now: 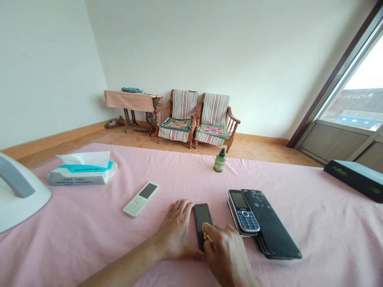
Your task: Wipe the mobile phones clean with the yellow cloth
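A dark keypad mobile phone (pixel 203 214) lies on the pink cloth (pixel 179 171) between my hands, its screen upward. My left hand (pixel 178 229) grips its left side, fingers near the top corner and thumb near the bottom end. Over the phone's lower half, my right hand (pixel 226 249) is closed on a small yellowish cloth (pixel 207 233) and presses it against the phone; most of the cloth is hidden by the fingers. To the left lies a white keypad phone (pixel 141 198). On the right, a dark blue keypad phone (pixel 243 213) tops a stack beside a large black phone (pixel 271 223).
A green spray bottle (pixel 220 161) stands beyond the phones. At the left are a tissue pack (pixel 80 175) and a grey-white object (pixel 22 195); a black box (pixel 354 179) sits at the far right. Two wooden chairs (pixel 214 115) and a cloth-covered sewing table (pixel 130 101) stand by the wall.
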`<state>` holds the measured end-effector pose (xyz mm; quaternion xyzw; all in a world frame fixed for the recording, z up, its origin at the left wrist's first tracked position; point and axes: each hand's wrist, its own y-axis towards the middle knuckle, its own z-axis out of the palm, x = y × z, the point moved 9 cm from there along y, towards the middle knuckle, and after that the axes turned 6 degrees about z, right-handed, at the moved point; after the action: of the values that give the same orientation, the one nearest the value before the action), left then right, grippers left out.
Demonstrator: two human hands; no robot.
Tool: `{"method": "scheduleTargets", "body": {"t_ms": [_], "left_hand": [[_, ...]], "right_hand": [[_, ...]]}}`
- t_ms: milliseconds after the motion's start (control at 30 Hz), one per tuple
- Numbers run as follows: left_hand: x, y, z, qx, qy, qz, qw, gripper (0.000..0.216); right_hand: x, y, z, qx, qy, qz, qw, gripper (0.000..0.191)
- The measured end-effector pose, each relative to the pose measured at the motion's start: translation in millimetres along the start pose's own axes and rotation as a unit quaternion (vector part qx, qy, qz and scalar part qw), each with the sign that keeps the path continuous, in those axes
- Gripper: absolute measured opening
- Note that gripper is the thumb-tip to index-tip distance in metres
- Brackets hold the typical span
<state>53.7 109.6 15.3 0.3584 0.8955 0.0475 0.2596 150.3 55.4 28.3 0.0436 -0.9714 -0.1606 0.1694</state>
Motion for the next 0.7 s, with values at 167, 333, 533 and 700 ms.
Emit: {"method": "scheduleTargets", "body": {"t_ms": [167, 333, 533, 700], "left_hand": [[1.5, 0.2, 2.1, 0.006, 0.008, -0.003, 1.000, 0.100], [1.2, 0.7, 4.5, 0.011, 0.015, 0.008, 1.000, 0.099], [2.5, 1.4, 3.6, 0.014, 0.006, 0.004, 1.000, 0.103], [3.5, 0.5, 4.7, 0.022, 0.015, -0.012, 1.000, 0.089]], "right_hand": [[-1.2, 0.3, -6.7, -0.012, -0.012, 0.003, 1.000, 0.020], [7.0, -1.8, -2.9, -0.004, 0.025, -0.024, 0.999, 0.022], [-6.8, -0.8, -1.8, -0.003, -0.006, 0.004, 1.000, 0.019], [8.8, -5.7, 8.9, -0.017, 0.010, -0.088, 0.996, 0.021]]}}
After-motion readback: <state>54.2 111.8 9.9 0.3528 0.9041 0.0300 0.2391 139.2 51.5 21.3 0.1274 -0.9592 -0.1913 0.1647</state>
